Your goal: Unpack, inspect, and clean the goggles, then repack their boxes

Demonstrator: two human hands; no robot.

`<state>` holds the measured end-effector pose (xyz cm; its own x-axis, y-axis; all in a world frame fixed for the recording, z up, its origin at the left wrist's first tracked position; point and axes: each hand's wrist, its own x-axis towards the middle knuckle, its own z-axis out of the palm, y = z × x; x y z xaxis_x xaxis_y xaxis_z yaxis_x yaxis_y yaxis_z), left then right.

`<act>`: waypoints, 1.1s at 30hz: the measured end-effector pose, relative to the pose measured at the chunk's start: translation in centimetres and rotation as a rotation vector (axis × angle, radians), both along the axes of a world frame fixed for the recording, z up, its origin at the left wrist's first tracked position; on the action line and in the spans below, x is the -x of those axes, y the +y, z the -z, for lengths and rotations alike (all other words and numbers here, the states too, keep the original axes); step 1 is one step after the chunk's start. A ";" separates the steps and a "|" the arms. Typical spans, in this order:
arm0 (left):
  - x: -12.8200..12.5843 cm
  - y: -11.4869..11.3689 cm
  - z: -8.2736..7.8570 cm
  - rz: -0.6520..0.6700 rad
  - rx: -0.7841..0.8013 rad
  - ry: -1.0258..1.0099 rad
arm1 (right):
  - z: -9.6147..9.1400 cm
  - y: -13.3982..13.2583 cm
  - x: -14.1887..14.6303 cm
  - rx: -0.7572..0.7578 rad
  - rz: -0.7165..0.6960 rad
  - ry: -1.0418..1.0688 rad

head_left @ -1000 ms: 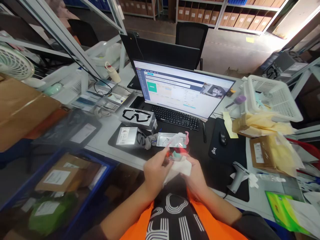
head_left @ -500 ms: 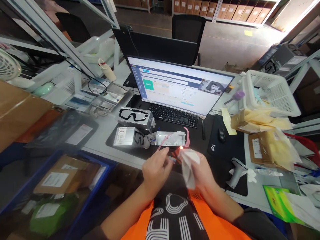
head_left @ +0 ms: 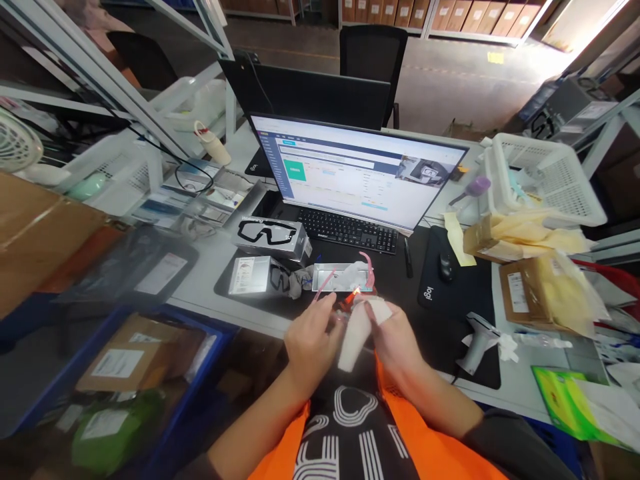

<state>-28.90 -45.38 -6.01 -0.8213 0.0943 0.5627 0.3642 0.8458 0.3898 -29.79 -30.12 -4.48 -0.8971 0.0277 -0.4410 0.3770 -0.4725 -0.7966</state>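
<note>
My left hand [head_left: 311, 343] is closed on a pair of glasses [head_left: 349, 300] with an orange, shiny lens and pink temples pointing away from me. In my right hand [head_left: 400, 340] is a white wipe [head_left: 354, 340], pressed against the lens and hanging down toward my lap. Much of the frame is hidden by my fingers and the wipe. Just beyond lies an open silver box [head_left: 317, 280] with crumpled white material in it. A silver carton [head_left: 250, 275] and a larger carton with a glasses picture [head_left: 273, 239] stand to the left.
A monitor [head_left: 350, 170] and keyboard [head_left: 350, 229] stand behind. To the right are a mouse [head_left: 445, 268], a barcode scanner [head_left: 476, 343], a green packet [head_left: 560, 400] and a white basket [head_left: 570, 180]. At lower left, a blue bin [head_left: 187, 387] holds packages.
The wipe has swung left across the lens with my right hand, and its hanging end now lies nearer my left hand. The glasses have tilted slightly; my left hand stays nearly in place.
</note>
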 end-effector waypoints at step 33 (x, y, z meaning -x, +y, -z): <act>-0.1 -0.7 0.0 -0.012 -0.101 -0.030 | -0.4 -0.1 0.5 0.042 -0.106 0.020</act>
